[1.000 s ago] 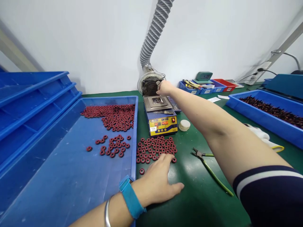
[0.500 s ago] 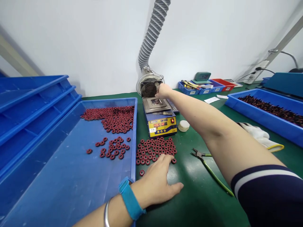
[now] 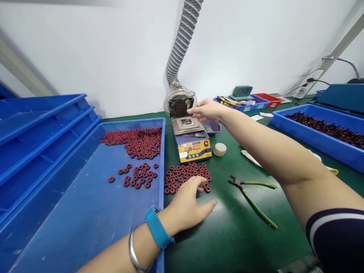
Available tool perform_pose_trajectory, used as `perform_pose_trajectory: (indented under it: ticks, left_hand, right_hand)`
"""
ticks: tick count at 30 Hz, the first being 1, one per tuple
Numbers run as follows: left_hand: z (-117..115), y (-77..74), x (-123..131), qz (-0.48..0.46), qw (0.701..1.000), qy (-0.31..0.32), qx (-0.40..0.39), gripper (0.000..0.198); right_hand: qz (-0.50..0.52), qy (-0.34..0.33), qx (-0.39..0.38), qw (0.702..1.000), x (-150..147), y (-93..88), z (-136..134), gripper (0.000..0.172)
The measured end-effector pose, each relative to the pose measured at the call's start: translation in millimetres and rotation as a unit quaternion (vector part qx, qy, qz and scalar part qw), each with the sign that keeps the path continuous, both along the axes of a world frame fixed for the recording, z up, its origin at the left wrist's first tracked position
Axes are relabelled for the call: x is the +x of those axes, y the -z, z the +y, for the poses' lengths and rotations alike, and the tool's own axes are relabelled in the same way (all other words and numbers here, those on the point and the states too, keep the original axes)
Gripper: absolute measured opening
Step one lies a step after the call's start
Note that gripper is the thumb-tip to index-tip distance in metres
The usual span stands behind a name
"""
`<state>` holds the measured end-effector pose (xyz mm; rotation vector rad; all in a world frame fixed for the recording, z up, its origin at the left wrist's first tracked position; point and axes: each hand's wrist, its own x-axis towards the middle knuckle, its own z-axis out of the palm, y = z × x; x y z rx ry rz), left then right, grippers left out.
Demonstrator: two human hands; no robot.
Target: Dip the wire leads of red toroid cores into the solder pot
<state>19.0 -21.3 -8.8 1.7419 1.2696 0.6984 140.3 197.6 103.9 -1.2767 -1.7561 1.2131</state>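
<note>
My left hand (image 3: 186, 206) is open, thumb spread apart, its fingertips over the near edge of a cluster of small red-and-black toothed rings (image 3: 189, 174) on the green table. My right hand (image 3: 207, 110) is closed in a pinch at the right of a solder pot (image 3: 191, 140). What sits between its fingertips is small, dark and mostly hidden. The pot's square well (image 3: 187, 122) holds shiny metal just below those fingers. On its yellow front, red digits are lit. More of the same rings (image 3: 142, 142) lie in a large blue tray (image 3: 85, 212) at the left.
Green-handled cutters (image 3: 254, 199) lie open on the right. A round white pad (image 3: 220, 149) is beside the pot, with a small grey tray (image 3: 213, 129) behind. A ribbed duct (image 3: 184, 41) and fan (image 3: 180, 107) stand at the back. Blue tray (image 3: 327, 140) of dark parts, far right.
My right hand has drawn back to the right from over the solder pot, showing more of its fingers. My left hand stays by the rings, nearly still. The view has shifted slightly.
</note>
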Motion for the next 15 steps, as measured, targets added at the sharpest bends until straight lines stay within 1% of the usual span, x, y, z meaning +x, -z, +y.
perform_pose_trajectory:
  ticks: [2,3,4,6,7,9,11,12,13,15]
  left_hand:
    - [4.1,-4.1,1.0,-0.075,0.995,-0.057,-0.031,0.04]
    - [6.5,-6.6,0.9,-0.123,0.987,-0.086,-0.053,0.038]
    - [8.8,-9.2,0.4,-0.174,0.976,-0.111,-0.075,0.038]
    - [12.7,-13.8,-1.4,-0.266,0.947,-0.144,-0.107,0.044]
    - [13.8,-15.5,-2.4,-0.299,0.935,-0.152,-0.115,0.046]
    - [14.2,-17.3,-3.3,-0.334,0.922,-0.156,-0.12,0.047]
    - [12.5,-17.4,-2.0,-0.336,0.922,-0.15,-0.118,0.044]
    - [11.3,-17.2,-0.6,-0.329,0.926,-0.142,-0.116,0.042]
    - [10.2,-17.1,1.0,-0.318,0.932,-0.132,-0.114,0.04]
    - [9.2,-18.7,2.5,-0.287,0.945,-0.11,-0.11,0.035]
  right_hand:
    - [0.056,-0.037,-0.031,0.997,7.9,8.1,-27.2,0.02]
    - [0.077,-0.055,-0.033,0.995,11.8,14.8,-43.2,0.02]
    - [0.094,-0.067,-0.022,0.993,15.6,23.5,-60.5,0.021]
    - [0.102,-0.09,0.029,0.99,22.3,45.1,-96.9,0.023]
    - [0.104,-0.097,0.065,0.988,25.1,56.9,-114.9,0.023]
    - [0.091,-0.075,0.185,0.976,29.7,79.1,-147.3,0.017]
    - [0.055,-0.042,0.329,0.942,32.4,95.9,-171.1,0.009]
    - [0.039,-0.032,0.385,0.922,33.3,101.8,-179.1,0.008]
    - [0.027,-0.026,0.426,0.904,34.0,106.0,-184.5,0.01]
    - [0.017,-0.031,0.462,0.886,36.8,110.8,-188.8,0.015]
